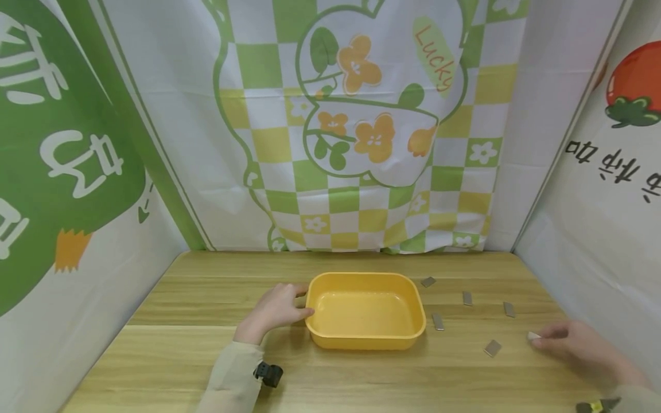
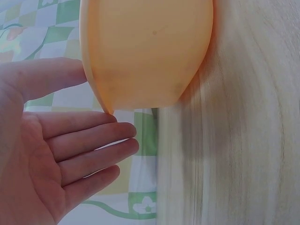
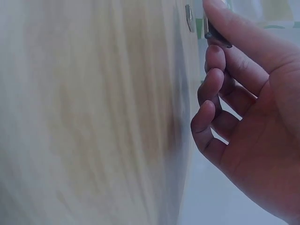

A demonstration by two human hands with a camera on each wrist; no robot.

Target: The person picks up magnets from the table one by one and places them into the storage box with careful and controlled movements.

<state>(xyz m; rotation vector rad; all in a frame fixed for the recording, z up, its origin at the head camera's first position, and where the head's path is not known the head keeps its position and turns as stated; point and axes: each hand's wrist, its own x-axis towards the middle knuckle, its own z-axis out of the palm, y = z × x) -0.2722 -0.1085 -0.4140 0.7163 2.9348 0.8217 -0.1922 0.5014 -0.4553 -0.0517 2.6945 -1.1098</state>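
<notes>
A yellow plastic basin (image 1: 366, 342) stands on the wooden table, with nothing inside. At its left end, my left hand (image 1: 277, 308) touches the rim with thumb and fingertips; in the left wrist view those fingers are nearly straight. Off to the right, my right hand (image 1: 578, 344) pinches a small flat metal piece (image 1: 534, 336) between thumb and index finger. The right wrist view shows that metal piece (image 3: 218, 36) edge-on and dark, held above the table, the other fingers curled loosely. Several similar small grey rectangles, one of them a metal piece (image 1: 493, 347) near the right hand, lie right of the basin.
Grey metal pieces (image 1: 467, 298) are scattered between the basin and the table's right side. A printed green-and-white curtain (image 1: 330, 201) hangs at the table's (image 1: 217, 287) back edge. Printed fabric walls close in left and right.
</notes>
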